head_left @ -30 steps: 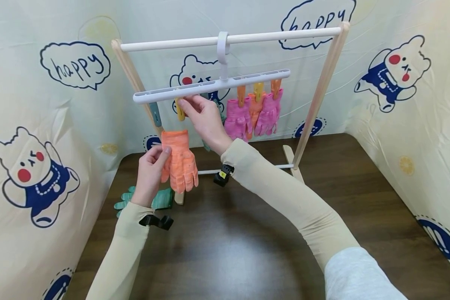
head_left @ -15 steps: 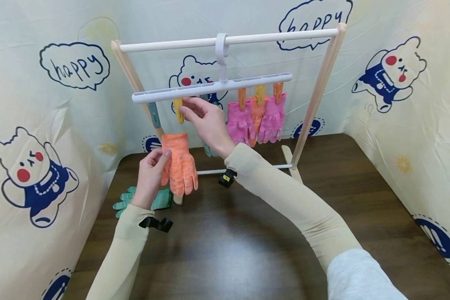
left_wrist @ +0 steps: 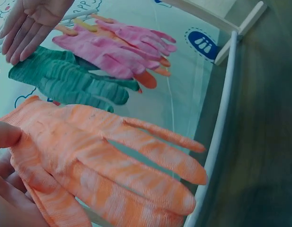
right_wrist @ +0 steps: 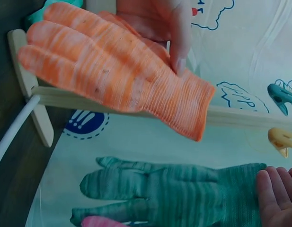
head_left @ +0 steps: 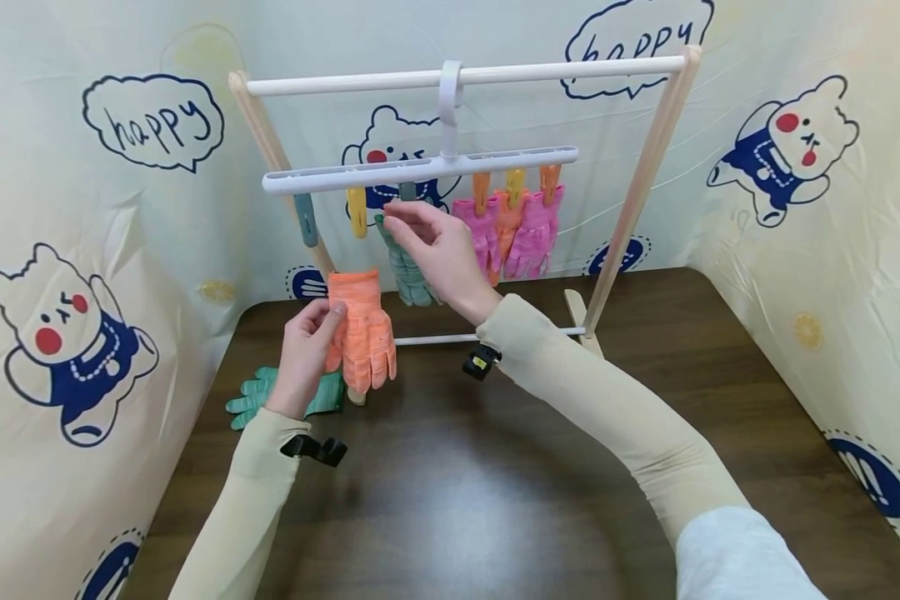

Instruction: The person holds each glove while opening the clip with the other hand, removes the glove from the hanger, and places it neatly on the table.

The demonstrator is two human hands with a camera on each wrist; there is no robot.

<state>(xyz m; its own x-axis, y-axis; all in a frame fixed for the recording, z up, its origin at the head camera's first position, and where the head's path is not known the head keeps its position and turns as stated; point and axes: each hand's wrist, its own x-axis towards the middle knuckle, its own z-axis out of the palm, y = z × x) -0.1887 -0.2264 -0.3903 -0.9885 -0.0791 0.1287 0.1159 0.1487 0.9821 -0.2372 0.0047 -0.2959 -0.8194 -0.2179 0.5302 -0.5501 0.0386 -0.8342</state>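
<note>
My left hand [head_left: 302, 350] pinches an orange knitted glove [head_left: 363, 333] near its cuff, thumb in front. The glove hangs fingers down, below a yellow clothespin [head_left: 357, 212] on the pale hanger [head_left: 322, 177]. A blue-grey clothespin [head_left: 305, 221] hangs at the hanger's left end. My right hand [head_left: 450, 258] is beside the cuff of a hanging green glove [right_wrist: 183, 194], its fingers extended with nothing gripped. In the right wrist view the fingertips [right_wrist: 264, 182] overlap that cuff's edge; whether they touch is unclear. Another grey-blue clothespin [head_left: 407, 192] is above the green glove.
Pink gloves [head_left: 536, 229] and an orange glove [head_left: 509, 221] hang in clothespins at the hanger's right. The hanger hooks over a white rod [head_left: 555, 72] between wooden posts [head_left: 641, 196]. Another green glove [head_left: 324, 393] lies on the brown table [head_left: 540, 492], partly behind my left wrist.
My right hand has let go of the yellow clothespin and moved right, to the hanging green glove. The left hand has hardly moved and keeps hold of the orange glove.
</note>
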